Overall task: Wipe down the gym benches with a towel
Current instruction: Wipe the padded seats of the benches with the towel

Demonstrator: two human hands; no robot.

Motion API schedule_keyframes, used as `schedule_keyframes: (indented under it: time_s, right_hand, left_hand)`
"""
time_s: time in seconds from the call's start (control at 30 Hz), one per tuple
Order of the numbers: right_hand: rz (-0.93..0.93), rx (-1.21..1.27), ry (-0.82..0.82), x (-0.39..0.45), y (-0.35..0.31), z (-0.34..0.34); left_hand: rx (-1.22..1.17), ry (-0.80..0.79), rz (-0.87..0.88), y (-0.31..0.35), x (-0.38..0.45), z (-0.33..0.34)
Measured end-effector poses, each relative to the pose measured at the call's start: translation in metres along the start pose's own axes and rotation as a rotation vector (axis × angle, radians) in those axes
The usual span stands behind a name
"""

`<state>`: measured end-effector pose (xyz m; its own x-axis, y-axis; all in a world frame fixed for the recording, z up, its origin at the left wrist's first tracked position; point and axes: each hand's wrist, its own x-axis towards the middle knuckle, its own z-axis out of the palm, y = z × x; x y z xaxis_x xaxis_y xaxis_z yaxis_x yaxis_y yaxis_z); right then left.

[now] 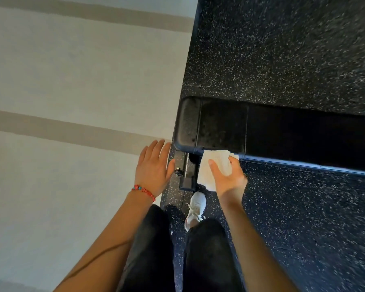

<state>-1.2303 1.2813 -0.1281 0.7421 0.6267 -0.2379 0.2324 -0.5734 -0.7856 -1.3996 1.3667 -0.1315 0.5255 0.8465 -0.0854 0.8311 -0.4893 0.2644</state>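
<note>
Black trousers (209, 256) fill the bottom of the view, with one white laced shoe (195, 209) on the speckled rubber floor (303, 207). No writing can be read anywhere. The right hand (228, 178) grips a folded white towel (214, 165) — thumb across its front, fingers curled behind — touching the near edge of the black padded bench (282, 131), close to its rounded end. The left hand (154, 165), a red beaded bracelet (143, 191) at its wrist, hangs flat and spread, holding nothing, against the pale striped wall (72, 81). Open floor lies beyond the bench.
</note>
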Motion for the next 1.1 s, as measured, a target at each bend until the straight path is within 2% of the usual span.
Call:
schedule_keyframes:
  time_s: [0.07, 0.23, 0.5, 0.63, 0.8, 0.9, 1.03, 1.1]
  right_hand:
    - [-0.033, -0.020, -0.011, 0.022, 0.007, 0.014]
    - [0.037, -0.030, -0.075, 0.066, 0.025, 0.060]
    - [-0.065, -0.106, 0.075, 0.120, 0.073, 0.160]
    - [-0.113, -0.207, 0.046, 0.131, 0.102, 0.201]
    - [-0.353, -0.573, 0.315, 0.136, 0.126, 0.234]
    - [-0.395, -0.594, 0.393, 0.162, 0.116, 0.241]
    - [-0.383, -0.554, 0.430, 0.215, 0.091, 0.253]
    - [-0.392, -0.536, 0.440, 0.216, 0.091, 0.254]
  left_hand:
    - [-0.003, -0.006, 0.013, -0.004, 0.021, 0.013]
    - [-0.004, -0.020, 0.066, -0.028, 0.071, 0.053]
    - [-0.047, -0.002, 0.202, -0.081, 0.140, 0.157]
    - [-0.071, -0.012, 0.228, -0.103, 0.158, 0.208]
    - [-0.105, -0.007, 0.229, -0.115, 0.170, 0.244]
    - [-0.127, 0.023, 0.237, -0.115, 0.172, 0.250]
    - [-0.117, 0.041, 0.248, -0.115, 0.173, 0.250]
    - [-0.108, 0.045, 0.258, -0.115, 0.176, 0.248]
